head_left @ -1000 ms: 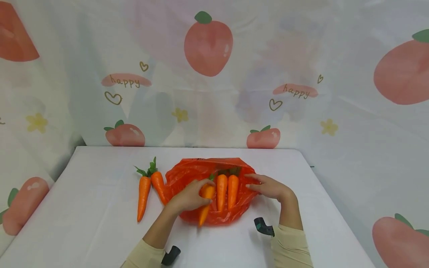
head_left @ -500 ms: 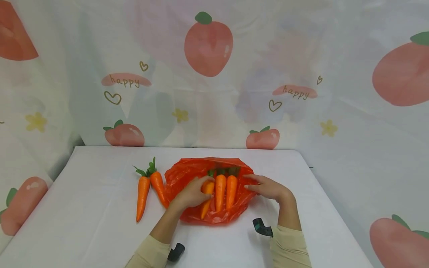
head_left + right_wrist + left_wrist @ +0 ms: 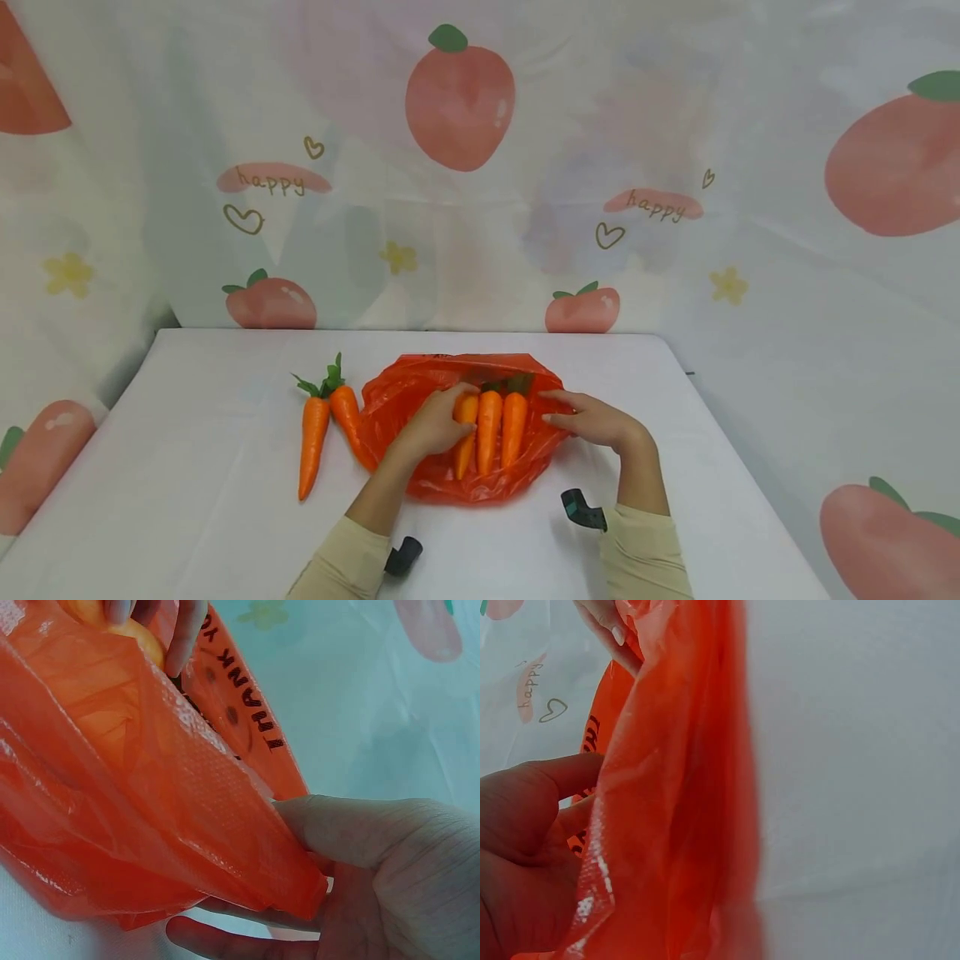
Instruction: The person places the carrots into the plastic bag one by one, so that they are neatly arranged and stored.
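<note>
In the head view, a red plastic bag [image 3: 397, 398] lies with its mouth spread on the white table. Two orange carrots, one middle [image 3: 490, 433] and one right [image 3: 514, 429], lie side by side inside it. My left hand [image 3: 438, 423] reaches into the bag and grips a third carrot [image 3: 464, 457] beside them; the hand covers part of it. The bag's wall [image 3: 667, 795] hides that carrot in the left wrist view. My right hand [image 3: 375, 862] pinches the bag's right edge between thumb and fingers.
Left of the bag, two more carrots, one outer [image 3: 313, 442] and one inner [image 3: 346, 412], lie with their green tops touching. The inner one's tip meets the bag. Behind the white table [image 3: 210, 467] hangs a fruit-printed cloth [image 3: 465, 275].
My left hand has carried its carrot forward and down into the bag, level with the two others. My right hand keeps its place at the bag's edge.
</note>
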Tool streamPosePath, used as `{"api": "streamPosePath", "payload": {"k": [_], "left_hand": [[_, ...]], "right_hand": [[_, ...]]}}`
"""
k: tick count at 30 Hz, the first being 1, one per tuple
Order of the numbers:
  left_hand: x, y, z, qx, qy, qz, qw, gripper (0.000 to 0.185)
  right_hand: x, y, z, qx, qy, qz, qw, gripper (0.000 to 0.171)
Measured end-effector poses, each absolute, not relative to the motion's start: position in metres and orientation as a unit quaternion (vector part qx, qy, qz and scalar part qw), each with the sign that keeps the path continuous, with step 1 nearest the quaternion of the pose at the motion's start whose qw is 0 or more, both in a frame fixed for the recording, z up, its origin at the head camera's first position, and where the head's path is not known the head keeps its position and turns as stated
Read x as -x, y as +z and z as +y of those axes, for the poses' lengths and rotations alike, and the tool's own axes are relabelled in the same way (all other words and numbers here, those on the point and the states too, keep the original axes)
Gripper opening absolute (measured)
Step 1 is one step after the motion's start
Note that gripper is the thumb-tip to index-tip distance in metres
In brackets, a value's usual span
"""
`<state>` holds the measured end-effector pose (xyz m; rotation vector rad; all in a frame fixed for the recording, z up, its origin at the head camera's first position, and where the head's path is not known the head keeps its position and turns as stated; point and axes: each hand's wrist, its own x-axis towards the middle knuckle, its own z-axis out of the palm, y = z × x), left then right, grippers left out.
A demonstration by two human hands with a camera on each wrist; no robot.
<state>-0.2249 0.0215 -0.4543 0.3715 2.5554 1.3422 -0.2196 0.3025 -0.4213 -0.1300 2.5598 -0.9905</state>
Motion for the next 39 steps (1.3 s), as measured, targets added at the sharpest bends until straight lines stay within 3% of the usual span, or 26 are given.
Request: {"api": "streamPosePath", "payload": {"k": [16, 39], "left_hand": [[0.2300, -0.4615, 0.0224, -0.094, 0.476, 0.868, 0.104, 0.052], [0.2271, -0.4627, 0.0225, -0.110, 0.464, 0.870, 0.124, 0.056]], "right_hand": [[0.2215, -0.4237, 0.3014, 0.044, -0.350, 0.914, 0.200, 0.054], [0.2219, -0.4248, 0.3016, 0.044, -0.351, 0.914, 0.198, 0.053]]}}
